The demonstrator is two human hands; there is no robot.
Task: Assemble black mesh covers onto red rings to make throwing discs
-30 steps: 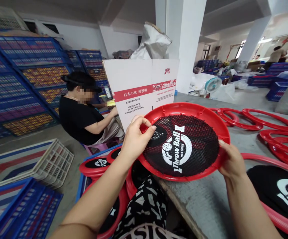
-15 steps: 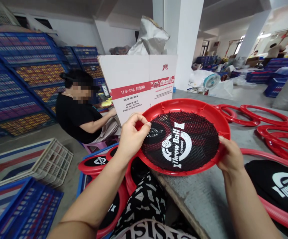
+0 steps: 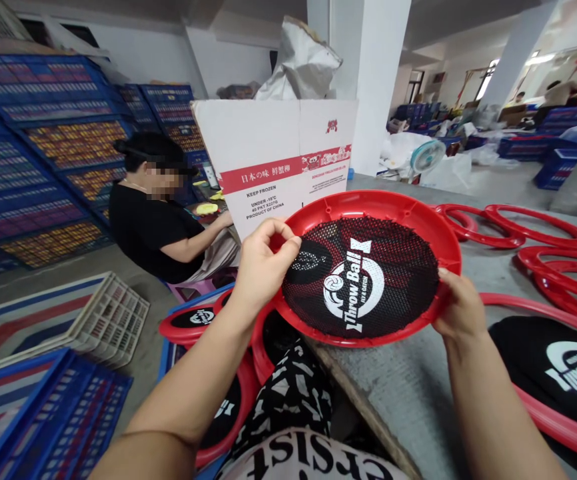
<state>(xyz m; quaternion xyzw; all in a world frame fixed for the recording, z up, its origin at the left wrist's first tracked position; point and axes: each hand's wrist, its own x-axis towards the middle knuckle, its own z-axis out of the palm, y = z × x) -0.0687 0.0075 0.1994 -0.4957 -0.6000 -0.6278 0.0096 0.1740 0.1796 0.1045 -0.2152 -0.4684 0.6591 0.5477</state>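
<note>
A round red plastic throw-ball disc (image 3: 383,207) is held up over the table edge, tilted so its inner side faces me. Stretched across it is black mesh (image 3: 398,267) printed with white "Throw Ball" lettering. At the disc's left edge, my left hand (image 3: 263,263) is closed, thumb and forefinger pinched where mesh and rim meet. Exactly what sits between those fingertips is hidden. My right hand (image 3: 461,303) grips the right side of the rim, thumb on the front edge and fingers behind.
Bare red rings (image 3: 538,223) lie on the grey table (image 3: 388,387). A meshed disc (image 3: 558,367) is at right, several more (image 3: 188,325) in a blue crate at lower left. Behind stand a white carton (image 3: 273,147) and a seated person (image 3: 153,207). Crates (image 3: 108,320) stand left.
The view has shifted slightly. Both hands keep nearly the same hold on the disc. The seated person's head is bent a little lower.
</note>
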